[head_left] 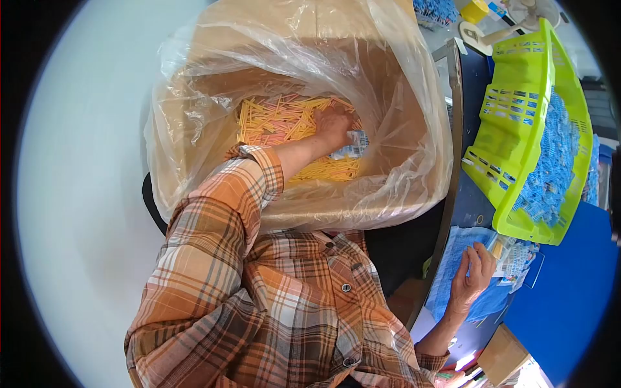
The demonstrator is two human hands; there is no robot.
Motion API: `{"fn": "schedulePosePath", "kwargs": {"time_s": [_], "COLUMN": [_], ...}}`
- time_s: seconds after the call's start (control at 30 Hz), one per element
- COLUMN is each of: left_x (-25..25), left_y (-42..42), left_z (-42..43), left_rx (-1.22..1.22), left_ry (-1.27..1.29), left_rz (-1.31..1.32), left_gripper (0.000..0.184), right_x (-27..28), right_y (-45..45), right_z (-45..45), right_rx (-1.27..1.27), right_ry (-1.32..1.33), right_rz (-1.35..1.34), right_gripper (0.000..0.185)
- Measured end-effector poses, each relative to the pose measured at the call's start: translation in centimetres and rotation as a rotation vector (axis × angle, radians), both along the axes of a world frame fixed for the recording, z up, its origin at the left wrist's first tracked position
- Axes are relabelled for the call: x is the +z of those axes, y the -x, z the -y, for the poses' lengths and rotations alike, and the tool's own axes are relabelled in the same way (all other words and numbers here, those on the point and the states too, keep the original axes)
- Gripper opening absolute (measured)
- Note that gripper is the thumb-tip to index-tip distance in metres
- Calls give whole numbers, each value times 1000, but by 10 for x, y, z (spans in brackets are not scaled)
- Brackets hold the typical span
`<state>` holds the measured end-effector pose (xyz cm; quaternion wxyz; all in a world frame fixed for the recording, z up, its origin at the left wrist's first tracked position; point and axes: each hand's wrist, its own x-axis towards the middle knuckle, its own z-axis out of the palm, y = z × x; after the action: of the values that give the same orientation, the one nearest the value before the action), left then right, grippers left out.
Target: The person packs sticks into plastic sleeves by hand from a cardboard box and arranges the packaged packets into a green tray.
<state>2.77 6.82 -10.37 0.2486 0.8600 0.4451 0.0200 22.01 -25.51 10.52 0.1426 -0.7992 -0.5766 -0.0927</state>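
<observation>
My left hand (334,125) reaches down into a plastic-lined cardboard box, among many thin yellow and pink sticks (275,123). Its fingertips are hidden in the sticks, so whether it grips any cannot be seen. Close to that wrist, a clear packet with blue print (351,146) lies on the sticks. On the right, my right hand (473,277) is over a blue cloth (453,258), thumb apart from its loosely bent fingers. Just beyond its fingertips is a clear packet with pale contents (500,248); whether they touch is unclear.
The clear liner (414,187) drapes over the rim of the box (272,29). A lime-green basket (517,123) full of blue-printed packets (550,168) leans on the dark table at right. Near it are a blue panel (566,284) and a brown block (503,354).
</observation>
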Motion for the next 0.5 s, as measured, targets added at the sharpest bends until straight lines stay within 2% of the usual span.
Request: {"fn": "schedulePosePath", "kwargs": {"time_s": [0.1,0.2,0.27,0.4,0.5], "left_x": [-11,-10,-12,-3,31], "left_y": [4,7,10,17,30], "left_z": [-13,-11,-7,-10,-9], "left_rx": [-40,-36,-68,-149,-220], "left_ry": [234,136,3,-90,-144], "left_rz": [20,52,90,71,-34], "left_gripper": [35,16,11,7,8], "right_x": [-2,-4,-5,-1,10], "right_y": [0,4,6,12,25], "right_z": [0,-4,-7,-14,-36], "right_rx": [8,26,46,85,195], "right_ry": [-24,-34,-40,-60,-118], "right_rz": [-16,-31,-37,-57,-138], "right_gripper": [20,20,20,21,22]}}
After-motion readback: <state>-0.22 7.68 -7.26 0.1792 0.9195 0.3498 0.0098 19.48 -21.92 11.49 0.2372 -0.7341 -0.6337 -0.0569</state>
